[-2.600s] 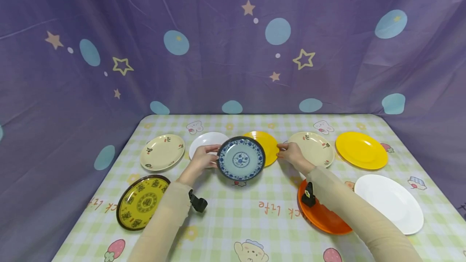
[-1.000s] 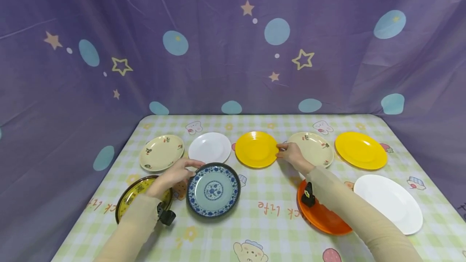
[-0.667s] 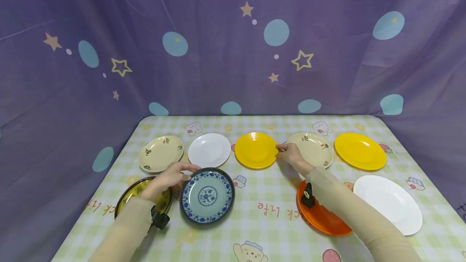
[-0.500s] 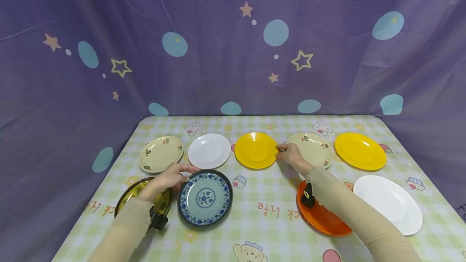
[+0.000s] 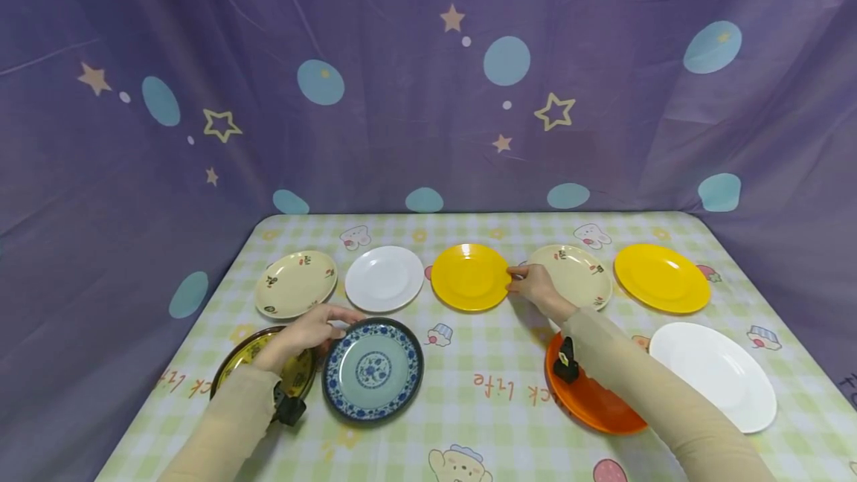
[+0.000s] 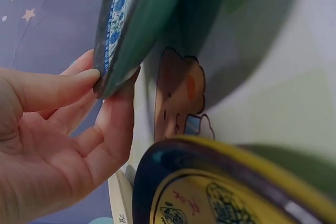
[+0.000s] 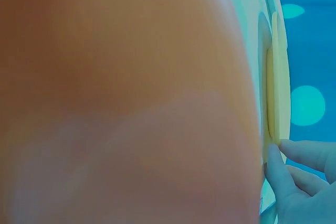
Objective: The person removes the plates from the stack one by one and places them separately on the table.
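Note:
My left hand (image 5: 313,332) pinches the upper-left rim of a pale blue plate (image 5: 372,370) with a dark rim and blue floral border. In the left wrist view the thumb lies on the rim of the blue plate (image 6: 118,30) and fingers are under it. The plate's underside stands over the cloth, with a shadow below. My right hand (image 5: 535,285) pinches the right edge of a round yellow plate (image 5: 470,278) in the back row. In the right wrist view, thumb and finger meet at the edge of the yellow plate (image 7: 281,77).
Under my left forearm lies a dark-rimmed, patterned yellow plate (image 5: 294,374), partly hidden. The back row also has cream plates (image 5: 297,285), a white plate (image 5: 384,279) and a yellow oval plate (image 5: 663,279). An orange plate (image 5: 596,400) and a white oval plate (image 5: 713,376) lie at right.
My left hand has carried the blue plate from in front of the yellow plate toward the front left, more slowly of late. My right hand stays at the yellow plate's edge.

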`<state>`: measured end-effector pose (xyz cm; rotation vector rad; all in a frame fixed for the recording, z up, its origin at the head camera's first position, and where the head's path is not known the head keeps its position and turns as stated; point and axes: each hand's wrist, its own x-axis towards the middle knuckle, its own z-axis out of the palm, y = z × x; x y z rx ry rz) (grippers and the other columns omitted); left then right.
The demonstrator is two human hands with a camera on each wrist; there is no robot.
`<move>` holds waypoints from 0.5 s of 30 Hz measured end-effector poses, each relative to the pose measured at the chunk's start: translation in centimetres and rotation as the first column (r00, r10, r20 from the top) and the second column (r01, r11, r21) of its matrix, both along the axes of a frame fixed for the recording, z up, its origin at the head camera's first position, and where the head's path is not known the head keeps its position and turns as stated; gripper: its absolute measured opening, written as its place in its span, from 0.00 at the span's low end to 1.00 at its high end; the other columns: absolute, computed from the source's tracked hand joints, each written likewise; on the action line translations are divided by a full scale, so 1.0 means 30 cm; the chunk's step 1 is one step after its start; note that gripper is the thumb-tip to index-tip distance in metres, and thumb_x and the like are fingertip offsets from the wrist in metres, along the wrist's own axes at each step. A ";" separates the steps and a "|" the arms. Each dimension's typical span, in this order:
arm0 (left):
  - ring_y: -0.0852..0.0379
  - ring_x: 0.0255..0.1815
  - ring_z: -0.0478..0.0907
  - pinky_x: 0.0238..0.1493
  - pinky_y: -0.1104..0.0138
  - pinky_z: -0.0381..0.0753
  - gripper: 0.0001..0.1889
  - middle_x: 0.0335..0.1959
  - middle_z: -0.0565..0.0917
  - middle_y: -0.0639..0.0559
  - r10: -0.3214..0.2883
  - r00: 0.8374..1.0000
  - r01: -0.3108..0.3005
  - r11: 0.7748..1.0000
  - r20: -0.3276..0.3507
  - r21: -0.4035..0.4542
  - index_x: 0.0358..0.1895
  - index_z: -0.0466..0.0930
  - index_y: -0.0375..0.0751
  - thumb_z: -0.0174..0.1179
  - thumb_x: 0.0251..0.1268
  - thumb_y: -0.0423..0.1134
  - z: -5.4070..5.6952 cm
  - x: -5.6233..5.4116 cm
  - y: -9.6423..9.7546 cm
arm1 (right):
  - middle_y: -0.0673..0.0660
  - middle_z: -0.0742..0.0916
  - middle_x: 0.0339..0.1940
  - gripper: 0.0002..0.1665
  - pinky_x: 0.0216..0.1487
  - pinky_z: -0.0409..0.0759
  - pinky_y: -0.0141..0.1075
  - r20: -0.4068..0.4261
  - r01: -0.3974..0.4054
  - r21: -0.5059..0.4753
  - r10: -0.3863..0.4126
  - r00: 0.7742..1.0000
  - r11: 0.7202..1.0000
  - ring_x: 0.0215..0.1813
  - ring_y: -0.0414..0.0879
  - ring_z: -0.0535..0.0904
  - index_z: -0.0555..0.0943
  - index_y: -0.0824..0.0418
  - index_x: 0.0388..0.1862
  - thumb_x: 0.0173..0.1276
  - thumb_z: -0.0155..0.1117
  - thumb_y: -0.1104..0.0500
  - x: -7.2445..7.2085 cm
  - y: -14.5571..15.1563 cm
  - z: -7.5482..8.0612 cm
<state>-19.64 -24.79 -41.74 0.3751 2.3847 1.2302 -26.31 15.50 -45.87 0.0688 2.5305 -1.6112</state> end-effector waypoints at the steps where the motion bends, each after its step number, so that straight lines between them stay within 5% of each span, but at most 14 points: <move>1: 0.58 0.25 0.76 0.29 0.69 0.79 0.22 0.52 0.84 0.32 -0.002 1.000 0.002 1.000 -0.003 -0.002 0.60 0.79 0.21 0.52 0.62 0.16 0.000 0.000 -0.002 | 0.79 0.76 0.65 0.26 0.45 0.87 0.33 0.001 0.000 0.002 0.000 1.000 1.000 0.59 0.64 0.82 0.74 0.84 0.63 0.66 0.64 0.79 0.000 0.000 0.001; 7: 0.47 0.45 0.80 0.39 0.62 0.83 0.22 0.52 0.83 0.31 0.028 1.000 -0.028 0.999 0.002 -0.033 0.60 0.79 0.22 0.53 0.62 0.17 0.000 -0.001 -0.007 | 0.77 0.76 0.67 0.26 0.46 0.87 0.34 0.022 0.004 0.013 -0.004 1.000 1.000 0.62 0.64 0.80 0.74 0.83 0.64 0.67 0.64 0.78 0.003 -0.001 0.007; 15: 0.52 0.40 0.79 0.31 0.63 0.82 0.23 0.54 0.82 0.30 0.089 0.995 -0.087 0.995 0.035 -0.052 0.60 0.79 0.23 0.54 0.61 0.17 -0.010 0.003 -0.004 | 0.75 0.75 0.69 0.25 0.48 0.86 0.34 0.046 0.012 0.002 -0.012 0.999 1.000 0.66 0.63 0.77 0.74 0.82 0.65 0.70 0.63 0.77 0.002 -0.002 0.005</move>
